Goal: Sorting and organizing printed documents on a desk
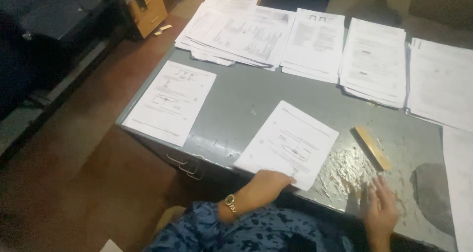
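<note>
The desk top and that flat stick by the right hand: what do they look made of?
Desk top: probably grey painted metal, with a dull sheen and paint flaked to bright patches near the front edge. Flat stick: likely bare wood, tan and matte, ruler-shaped; the blur leaves it uncertain. It lies just beyond the right hand.

Left hand (268,183) palm down with a watch at the wrist, right hand (382,208) flat, fingers spread

This looks like an office. A grey metal table (246,104) with drawer handles (185,164) carries several stacks of printed papers (374,59) and single printed sheets (170,101). A wooden cabinet (148,5) stands on the brown floor (84,183) beside dark equipment (49,20).
</note>
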